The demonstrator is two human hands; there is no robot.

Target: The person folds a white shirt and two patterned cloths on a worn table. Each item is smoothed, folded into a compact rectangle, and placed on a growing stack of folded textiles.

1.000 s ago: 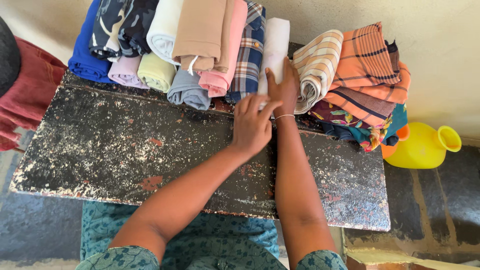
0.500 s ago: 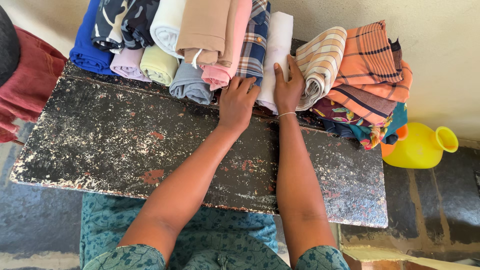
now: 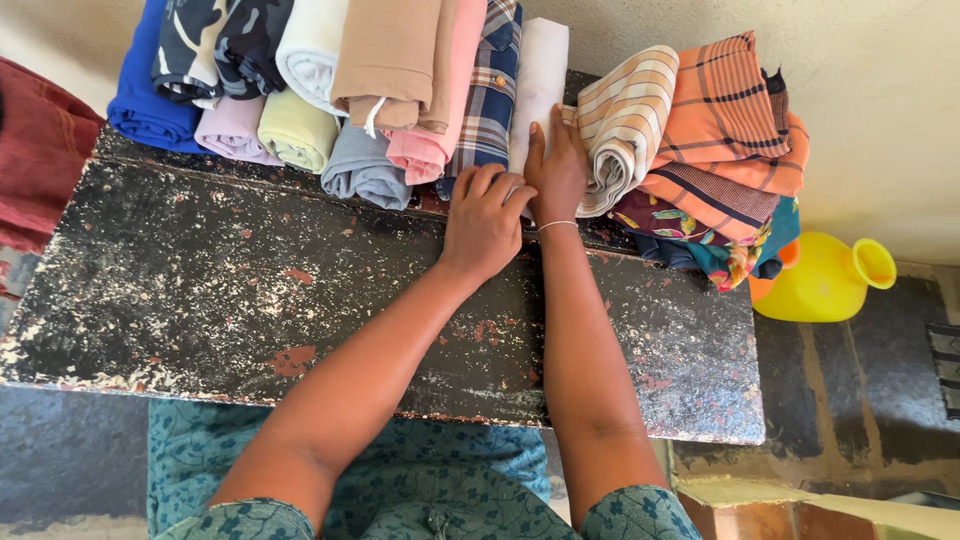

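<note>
My right hand (image 3: 557, 165) lies flat, fingers (image 3: 536, 140) stretched open and pressed onto the folded white cloth (image 3: 540, 70), gripping nothing. My left hand (image 3: 485, 215) sits just beside it with fingers (image 3: 490, 185) curled loosely at that cloth's near end; I cannot tell whether they pinch any fabric. The white cloth stands at the far edge of the worn black surface (image 3: 250, 290), between a blue plaid shirt (image 3: 490, 90) on its left and a cream striped cloth (image 3: 625, 120) on its right. Farther right, orange striped fabrics (image 3: 725, 130) are stacked, with a yellow jug (image 3: 825, 285) on the floor beyond.
</note>
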